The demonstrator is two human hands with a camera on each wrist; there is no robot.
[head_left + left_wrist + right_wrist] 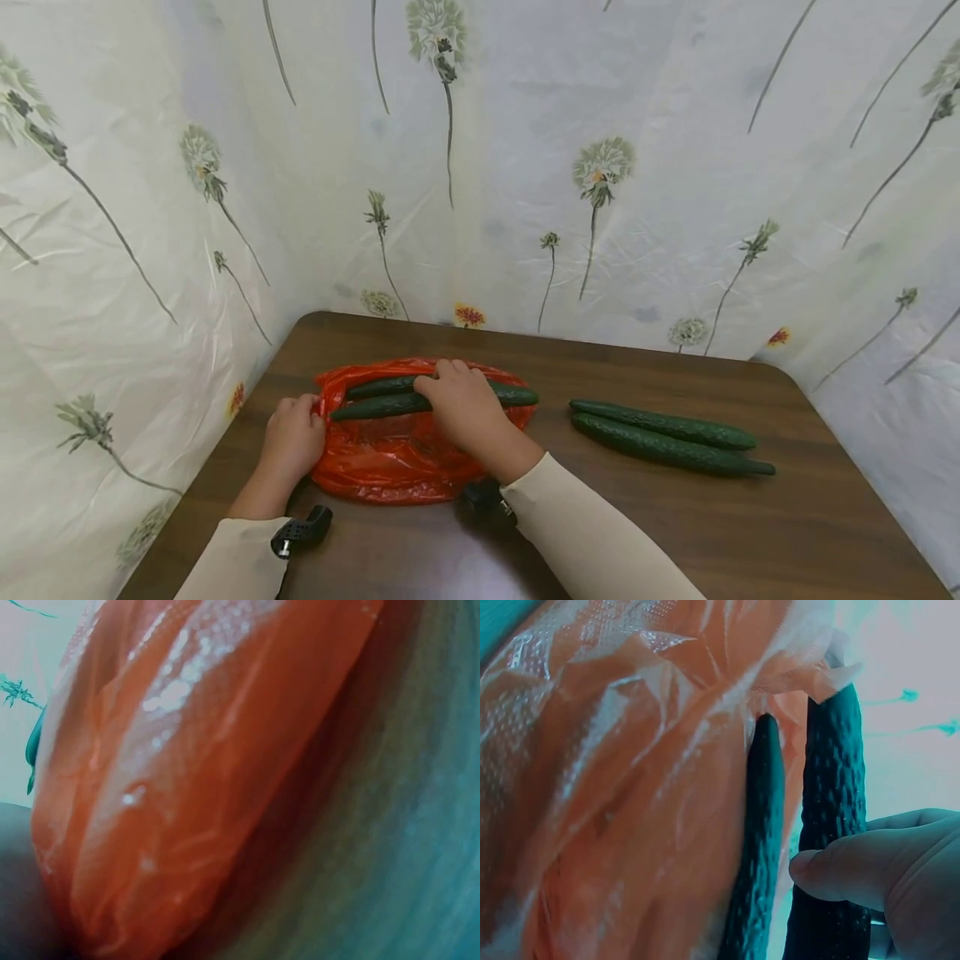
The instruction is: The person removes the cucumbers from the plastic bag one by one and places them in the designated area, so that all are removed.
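In the head view, a thin, glossy red plastic bag lies spread on the left part of a brown wood-grain table. Two long, dark green, bumpy-skinned cucumbers lie side by side along its opening: a far cucumber and a near cucumber. The left hand, below a cream sleeve, pinches the bag's left edge between curled fingers and thumb, close to the near cucumber's tip. The right hand reaches across the bag from the near side, its fingers bent over the cucumbers. To the right, well apart from the bag, two more dark green cucumbers rest together on the bare wood. A pale sheet printed with dandelions hangs behind.

The left wrist view is mostly filled by the bag's wrinkled, shiny film; the fingers' hold cannot be told there.

In the right wrist view, the right thumb lies across the far cucumber with fingers on its other side, gripping it. That cucumber's upper end passes under the bag's edge; the slimmer-looking near cucumber lies just beside it, against the red film.
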